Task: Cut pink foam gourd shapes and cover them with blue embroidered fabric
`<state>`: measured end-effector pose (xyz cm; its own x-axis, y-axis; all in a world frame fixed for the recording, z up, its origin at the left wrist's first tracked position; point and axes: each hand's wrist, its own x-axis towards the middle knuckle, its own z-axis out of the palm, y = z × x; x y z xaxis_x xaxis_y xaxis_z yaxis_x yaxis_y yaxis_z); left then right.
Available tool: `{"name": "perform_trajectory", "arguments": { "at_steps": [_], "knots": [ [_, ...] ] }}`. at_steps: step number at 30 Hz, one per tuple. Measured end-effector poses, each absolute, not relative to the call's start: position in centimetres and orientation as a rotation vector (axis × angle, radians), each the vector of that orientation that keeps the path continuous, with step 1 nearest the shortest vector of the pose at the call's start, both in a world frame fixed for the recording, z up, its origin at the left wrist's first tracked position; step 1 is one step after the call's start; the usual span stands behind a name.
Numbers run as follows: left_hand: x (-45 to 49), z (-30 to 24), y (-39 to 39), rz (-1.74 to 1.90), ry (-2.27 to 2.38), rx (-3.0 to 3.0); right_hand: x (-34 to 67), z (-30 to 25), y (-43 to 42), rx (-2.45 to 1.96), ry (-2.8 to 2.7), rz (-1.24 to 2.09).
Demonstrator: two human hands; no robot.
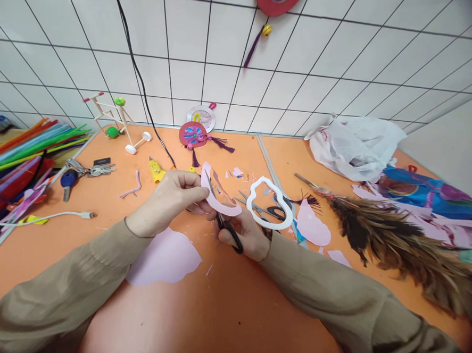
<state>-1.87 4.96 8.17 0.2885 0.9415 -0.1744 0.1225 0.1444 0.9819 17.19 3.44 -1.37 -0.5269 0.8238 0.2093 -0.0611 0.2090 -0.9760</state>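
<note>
Now | left hand [170, 200] pinching pink paper cutout [228, 209], just left of white frame [264, 180] | right hand [246, 237] closed around black scissors [229, 230], below-left of white frame, blades inside cutout.

The pink cut-out [220, 203] is thin paper, matt and smooth. The scissors [230, 231] have black plastic handles with a slight gloss. The tabletop [231, 314] is orange, smooth, with a low sheen. The wall tiles [186, 77] are white, glazed and glossy. The bag [353, 144] is thin translucent plastic, crinkled. The feather duster [396, 239] is brown feathers, rough and matt. The keys [96, 169] are bare shiny metal. The sleeves [53, 293] are tan cloth, matt and softly creased
</note>
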Motion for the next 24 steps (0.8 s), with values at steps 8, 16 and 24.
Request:
{"name": "perform_trajectory", "arguments": {
  "at_steps": [8, 16, 24],
  "knots": [
    [-1.82, 8.02, 5.08, 0.824, 1.117, 1.289, 17.18, -1.5, 3.47, -0.759, -1.718, 1.345],
    [-1.79, 8.0, 4.93, 0.814, 1.085, 1.276, 17.12, -1.5, 3.49, -0.736, -1.71, 1.313],
    [-1.79, 7.89, 5.1, 0.818, 1.07, 1.241, 17.0, -1.76, 3.53, -0.716, -1.694, 1.337]
  ]
}}
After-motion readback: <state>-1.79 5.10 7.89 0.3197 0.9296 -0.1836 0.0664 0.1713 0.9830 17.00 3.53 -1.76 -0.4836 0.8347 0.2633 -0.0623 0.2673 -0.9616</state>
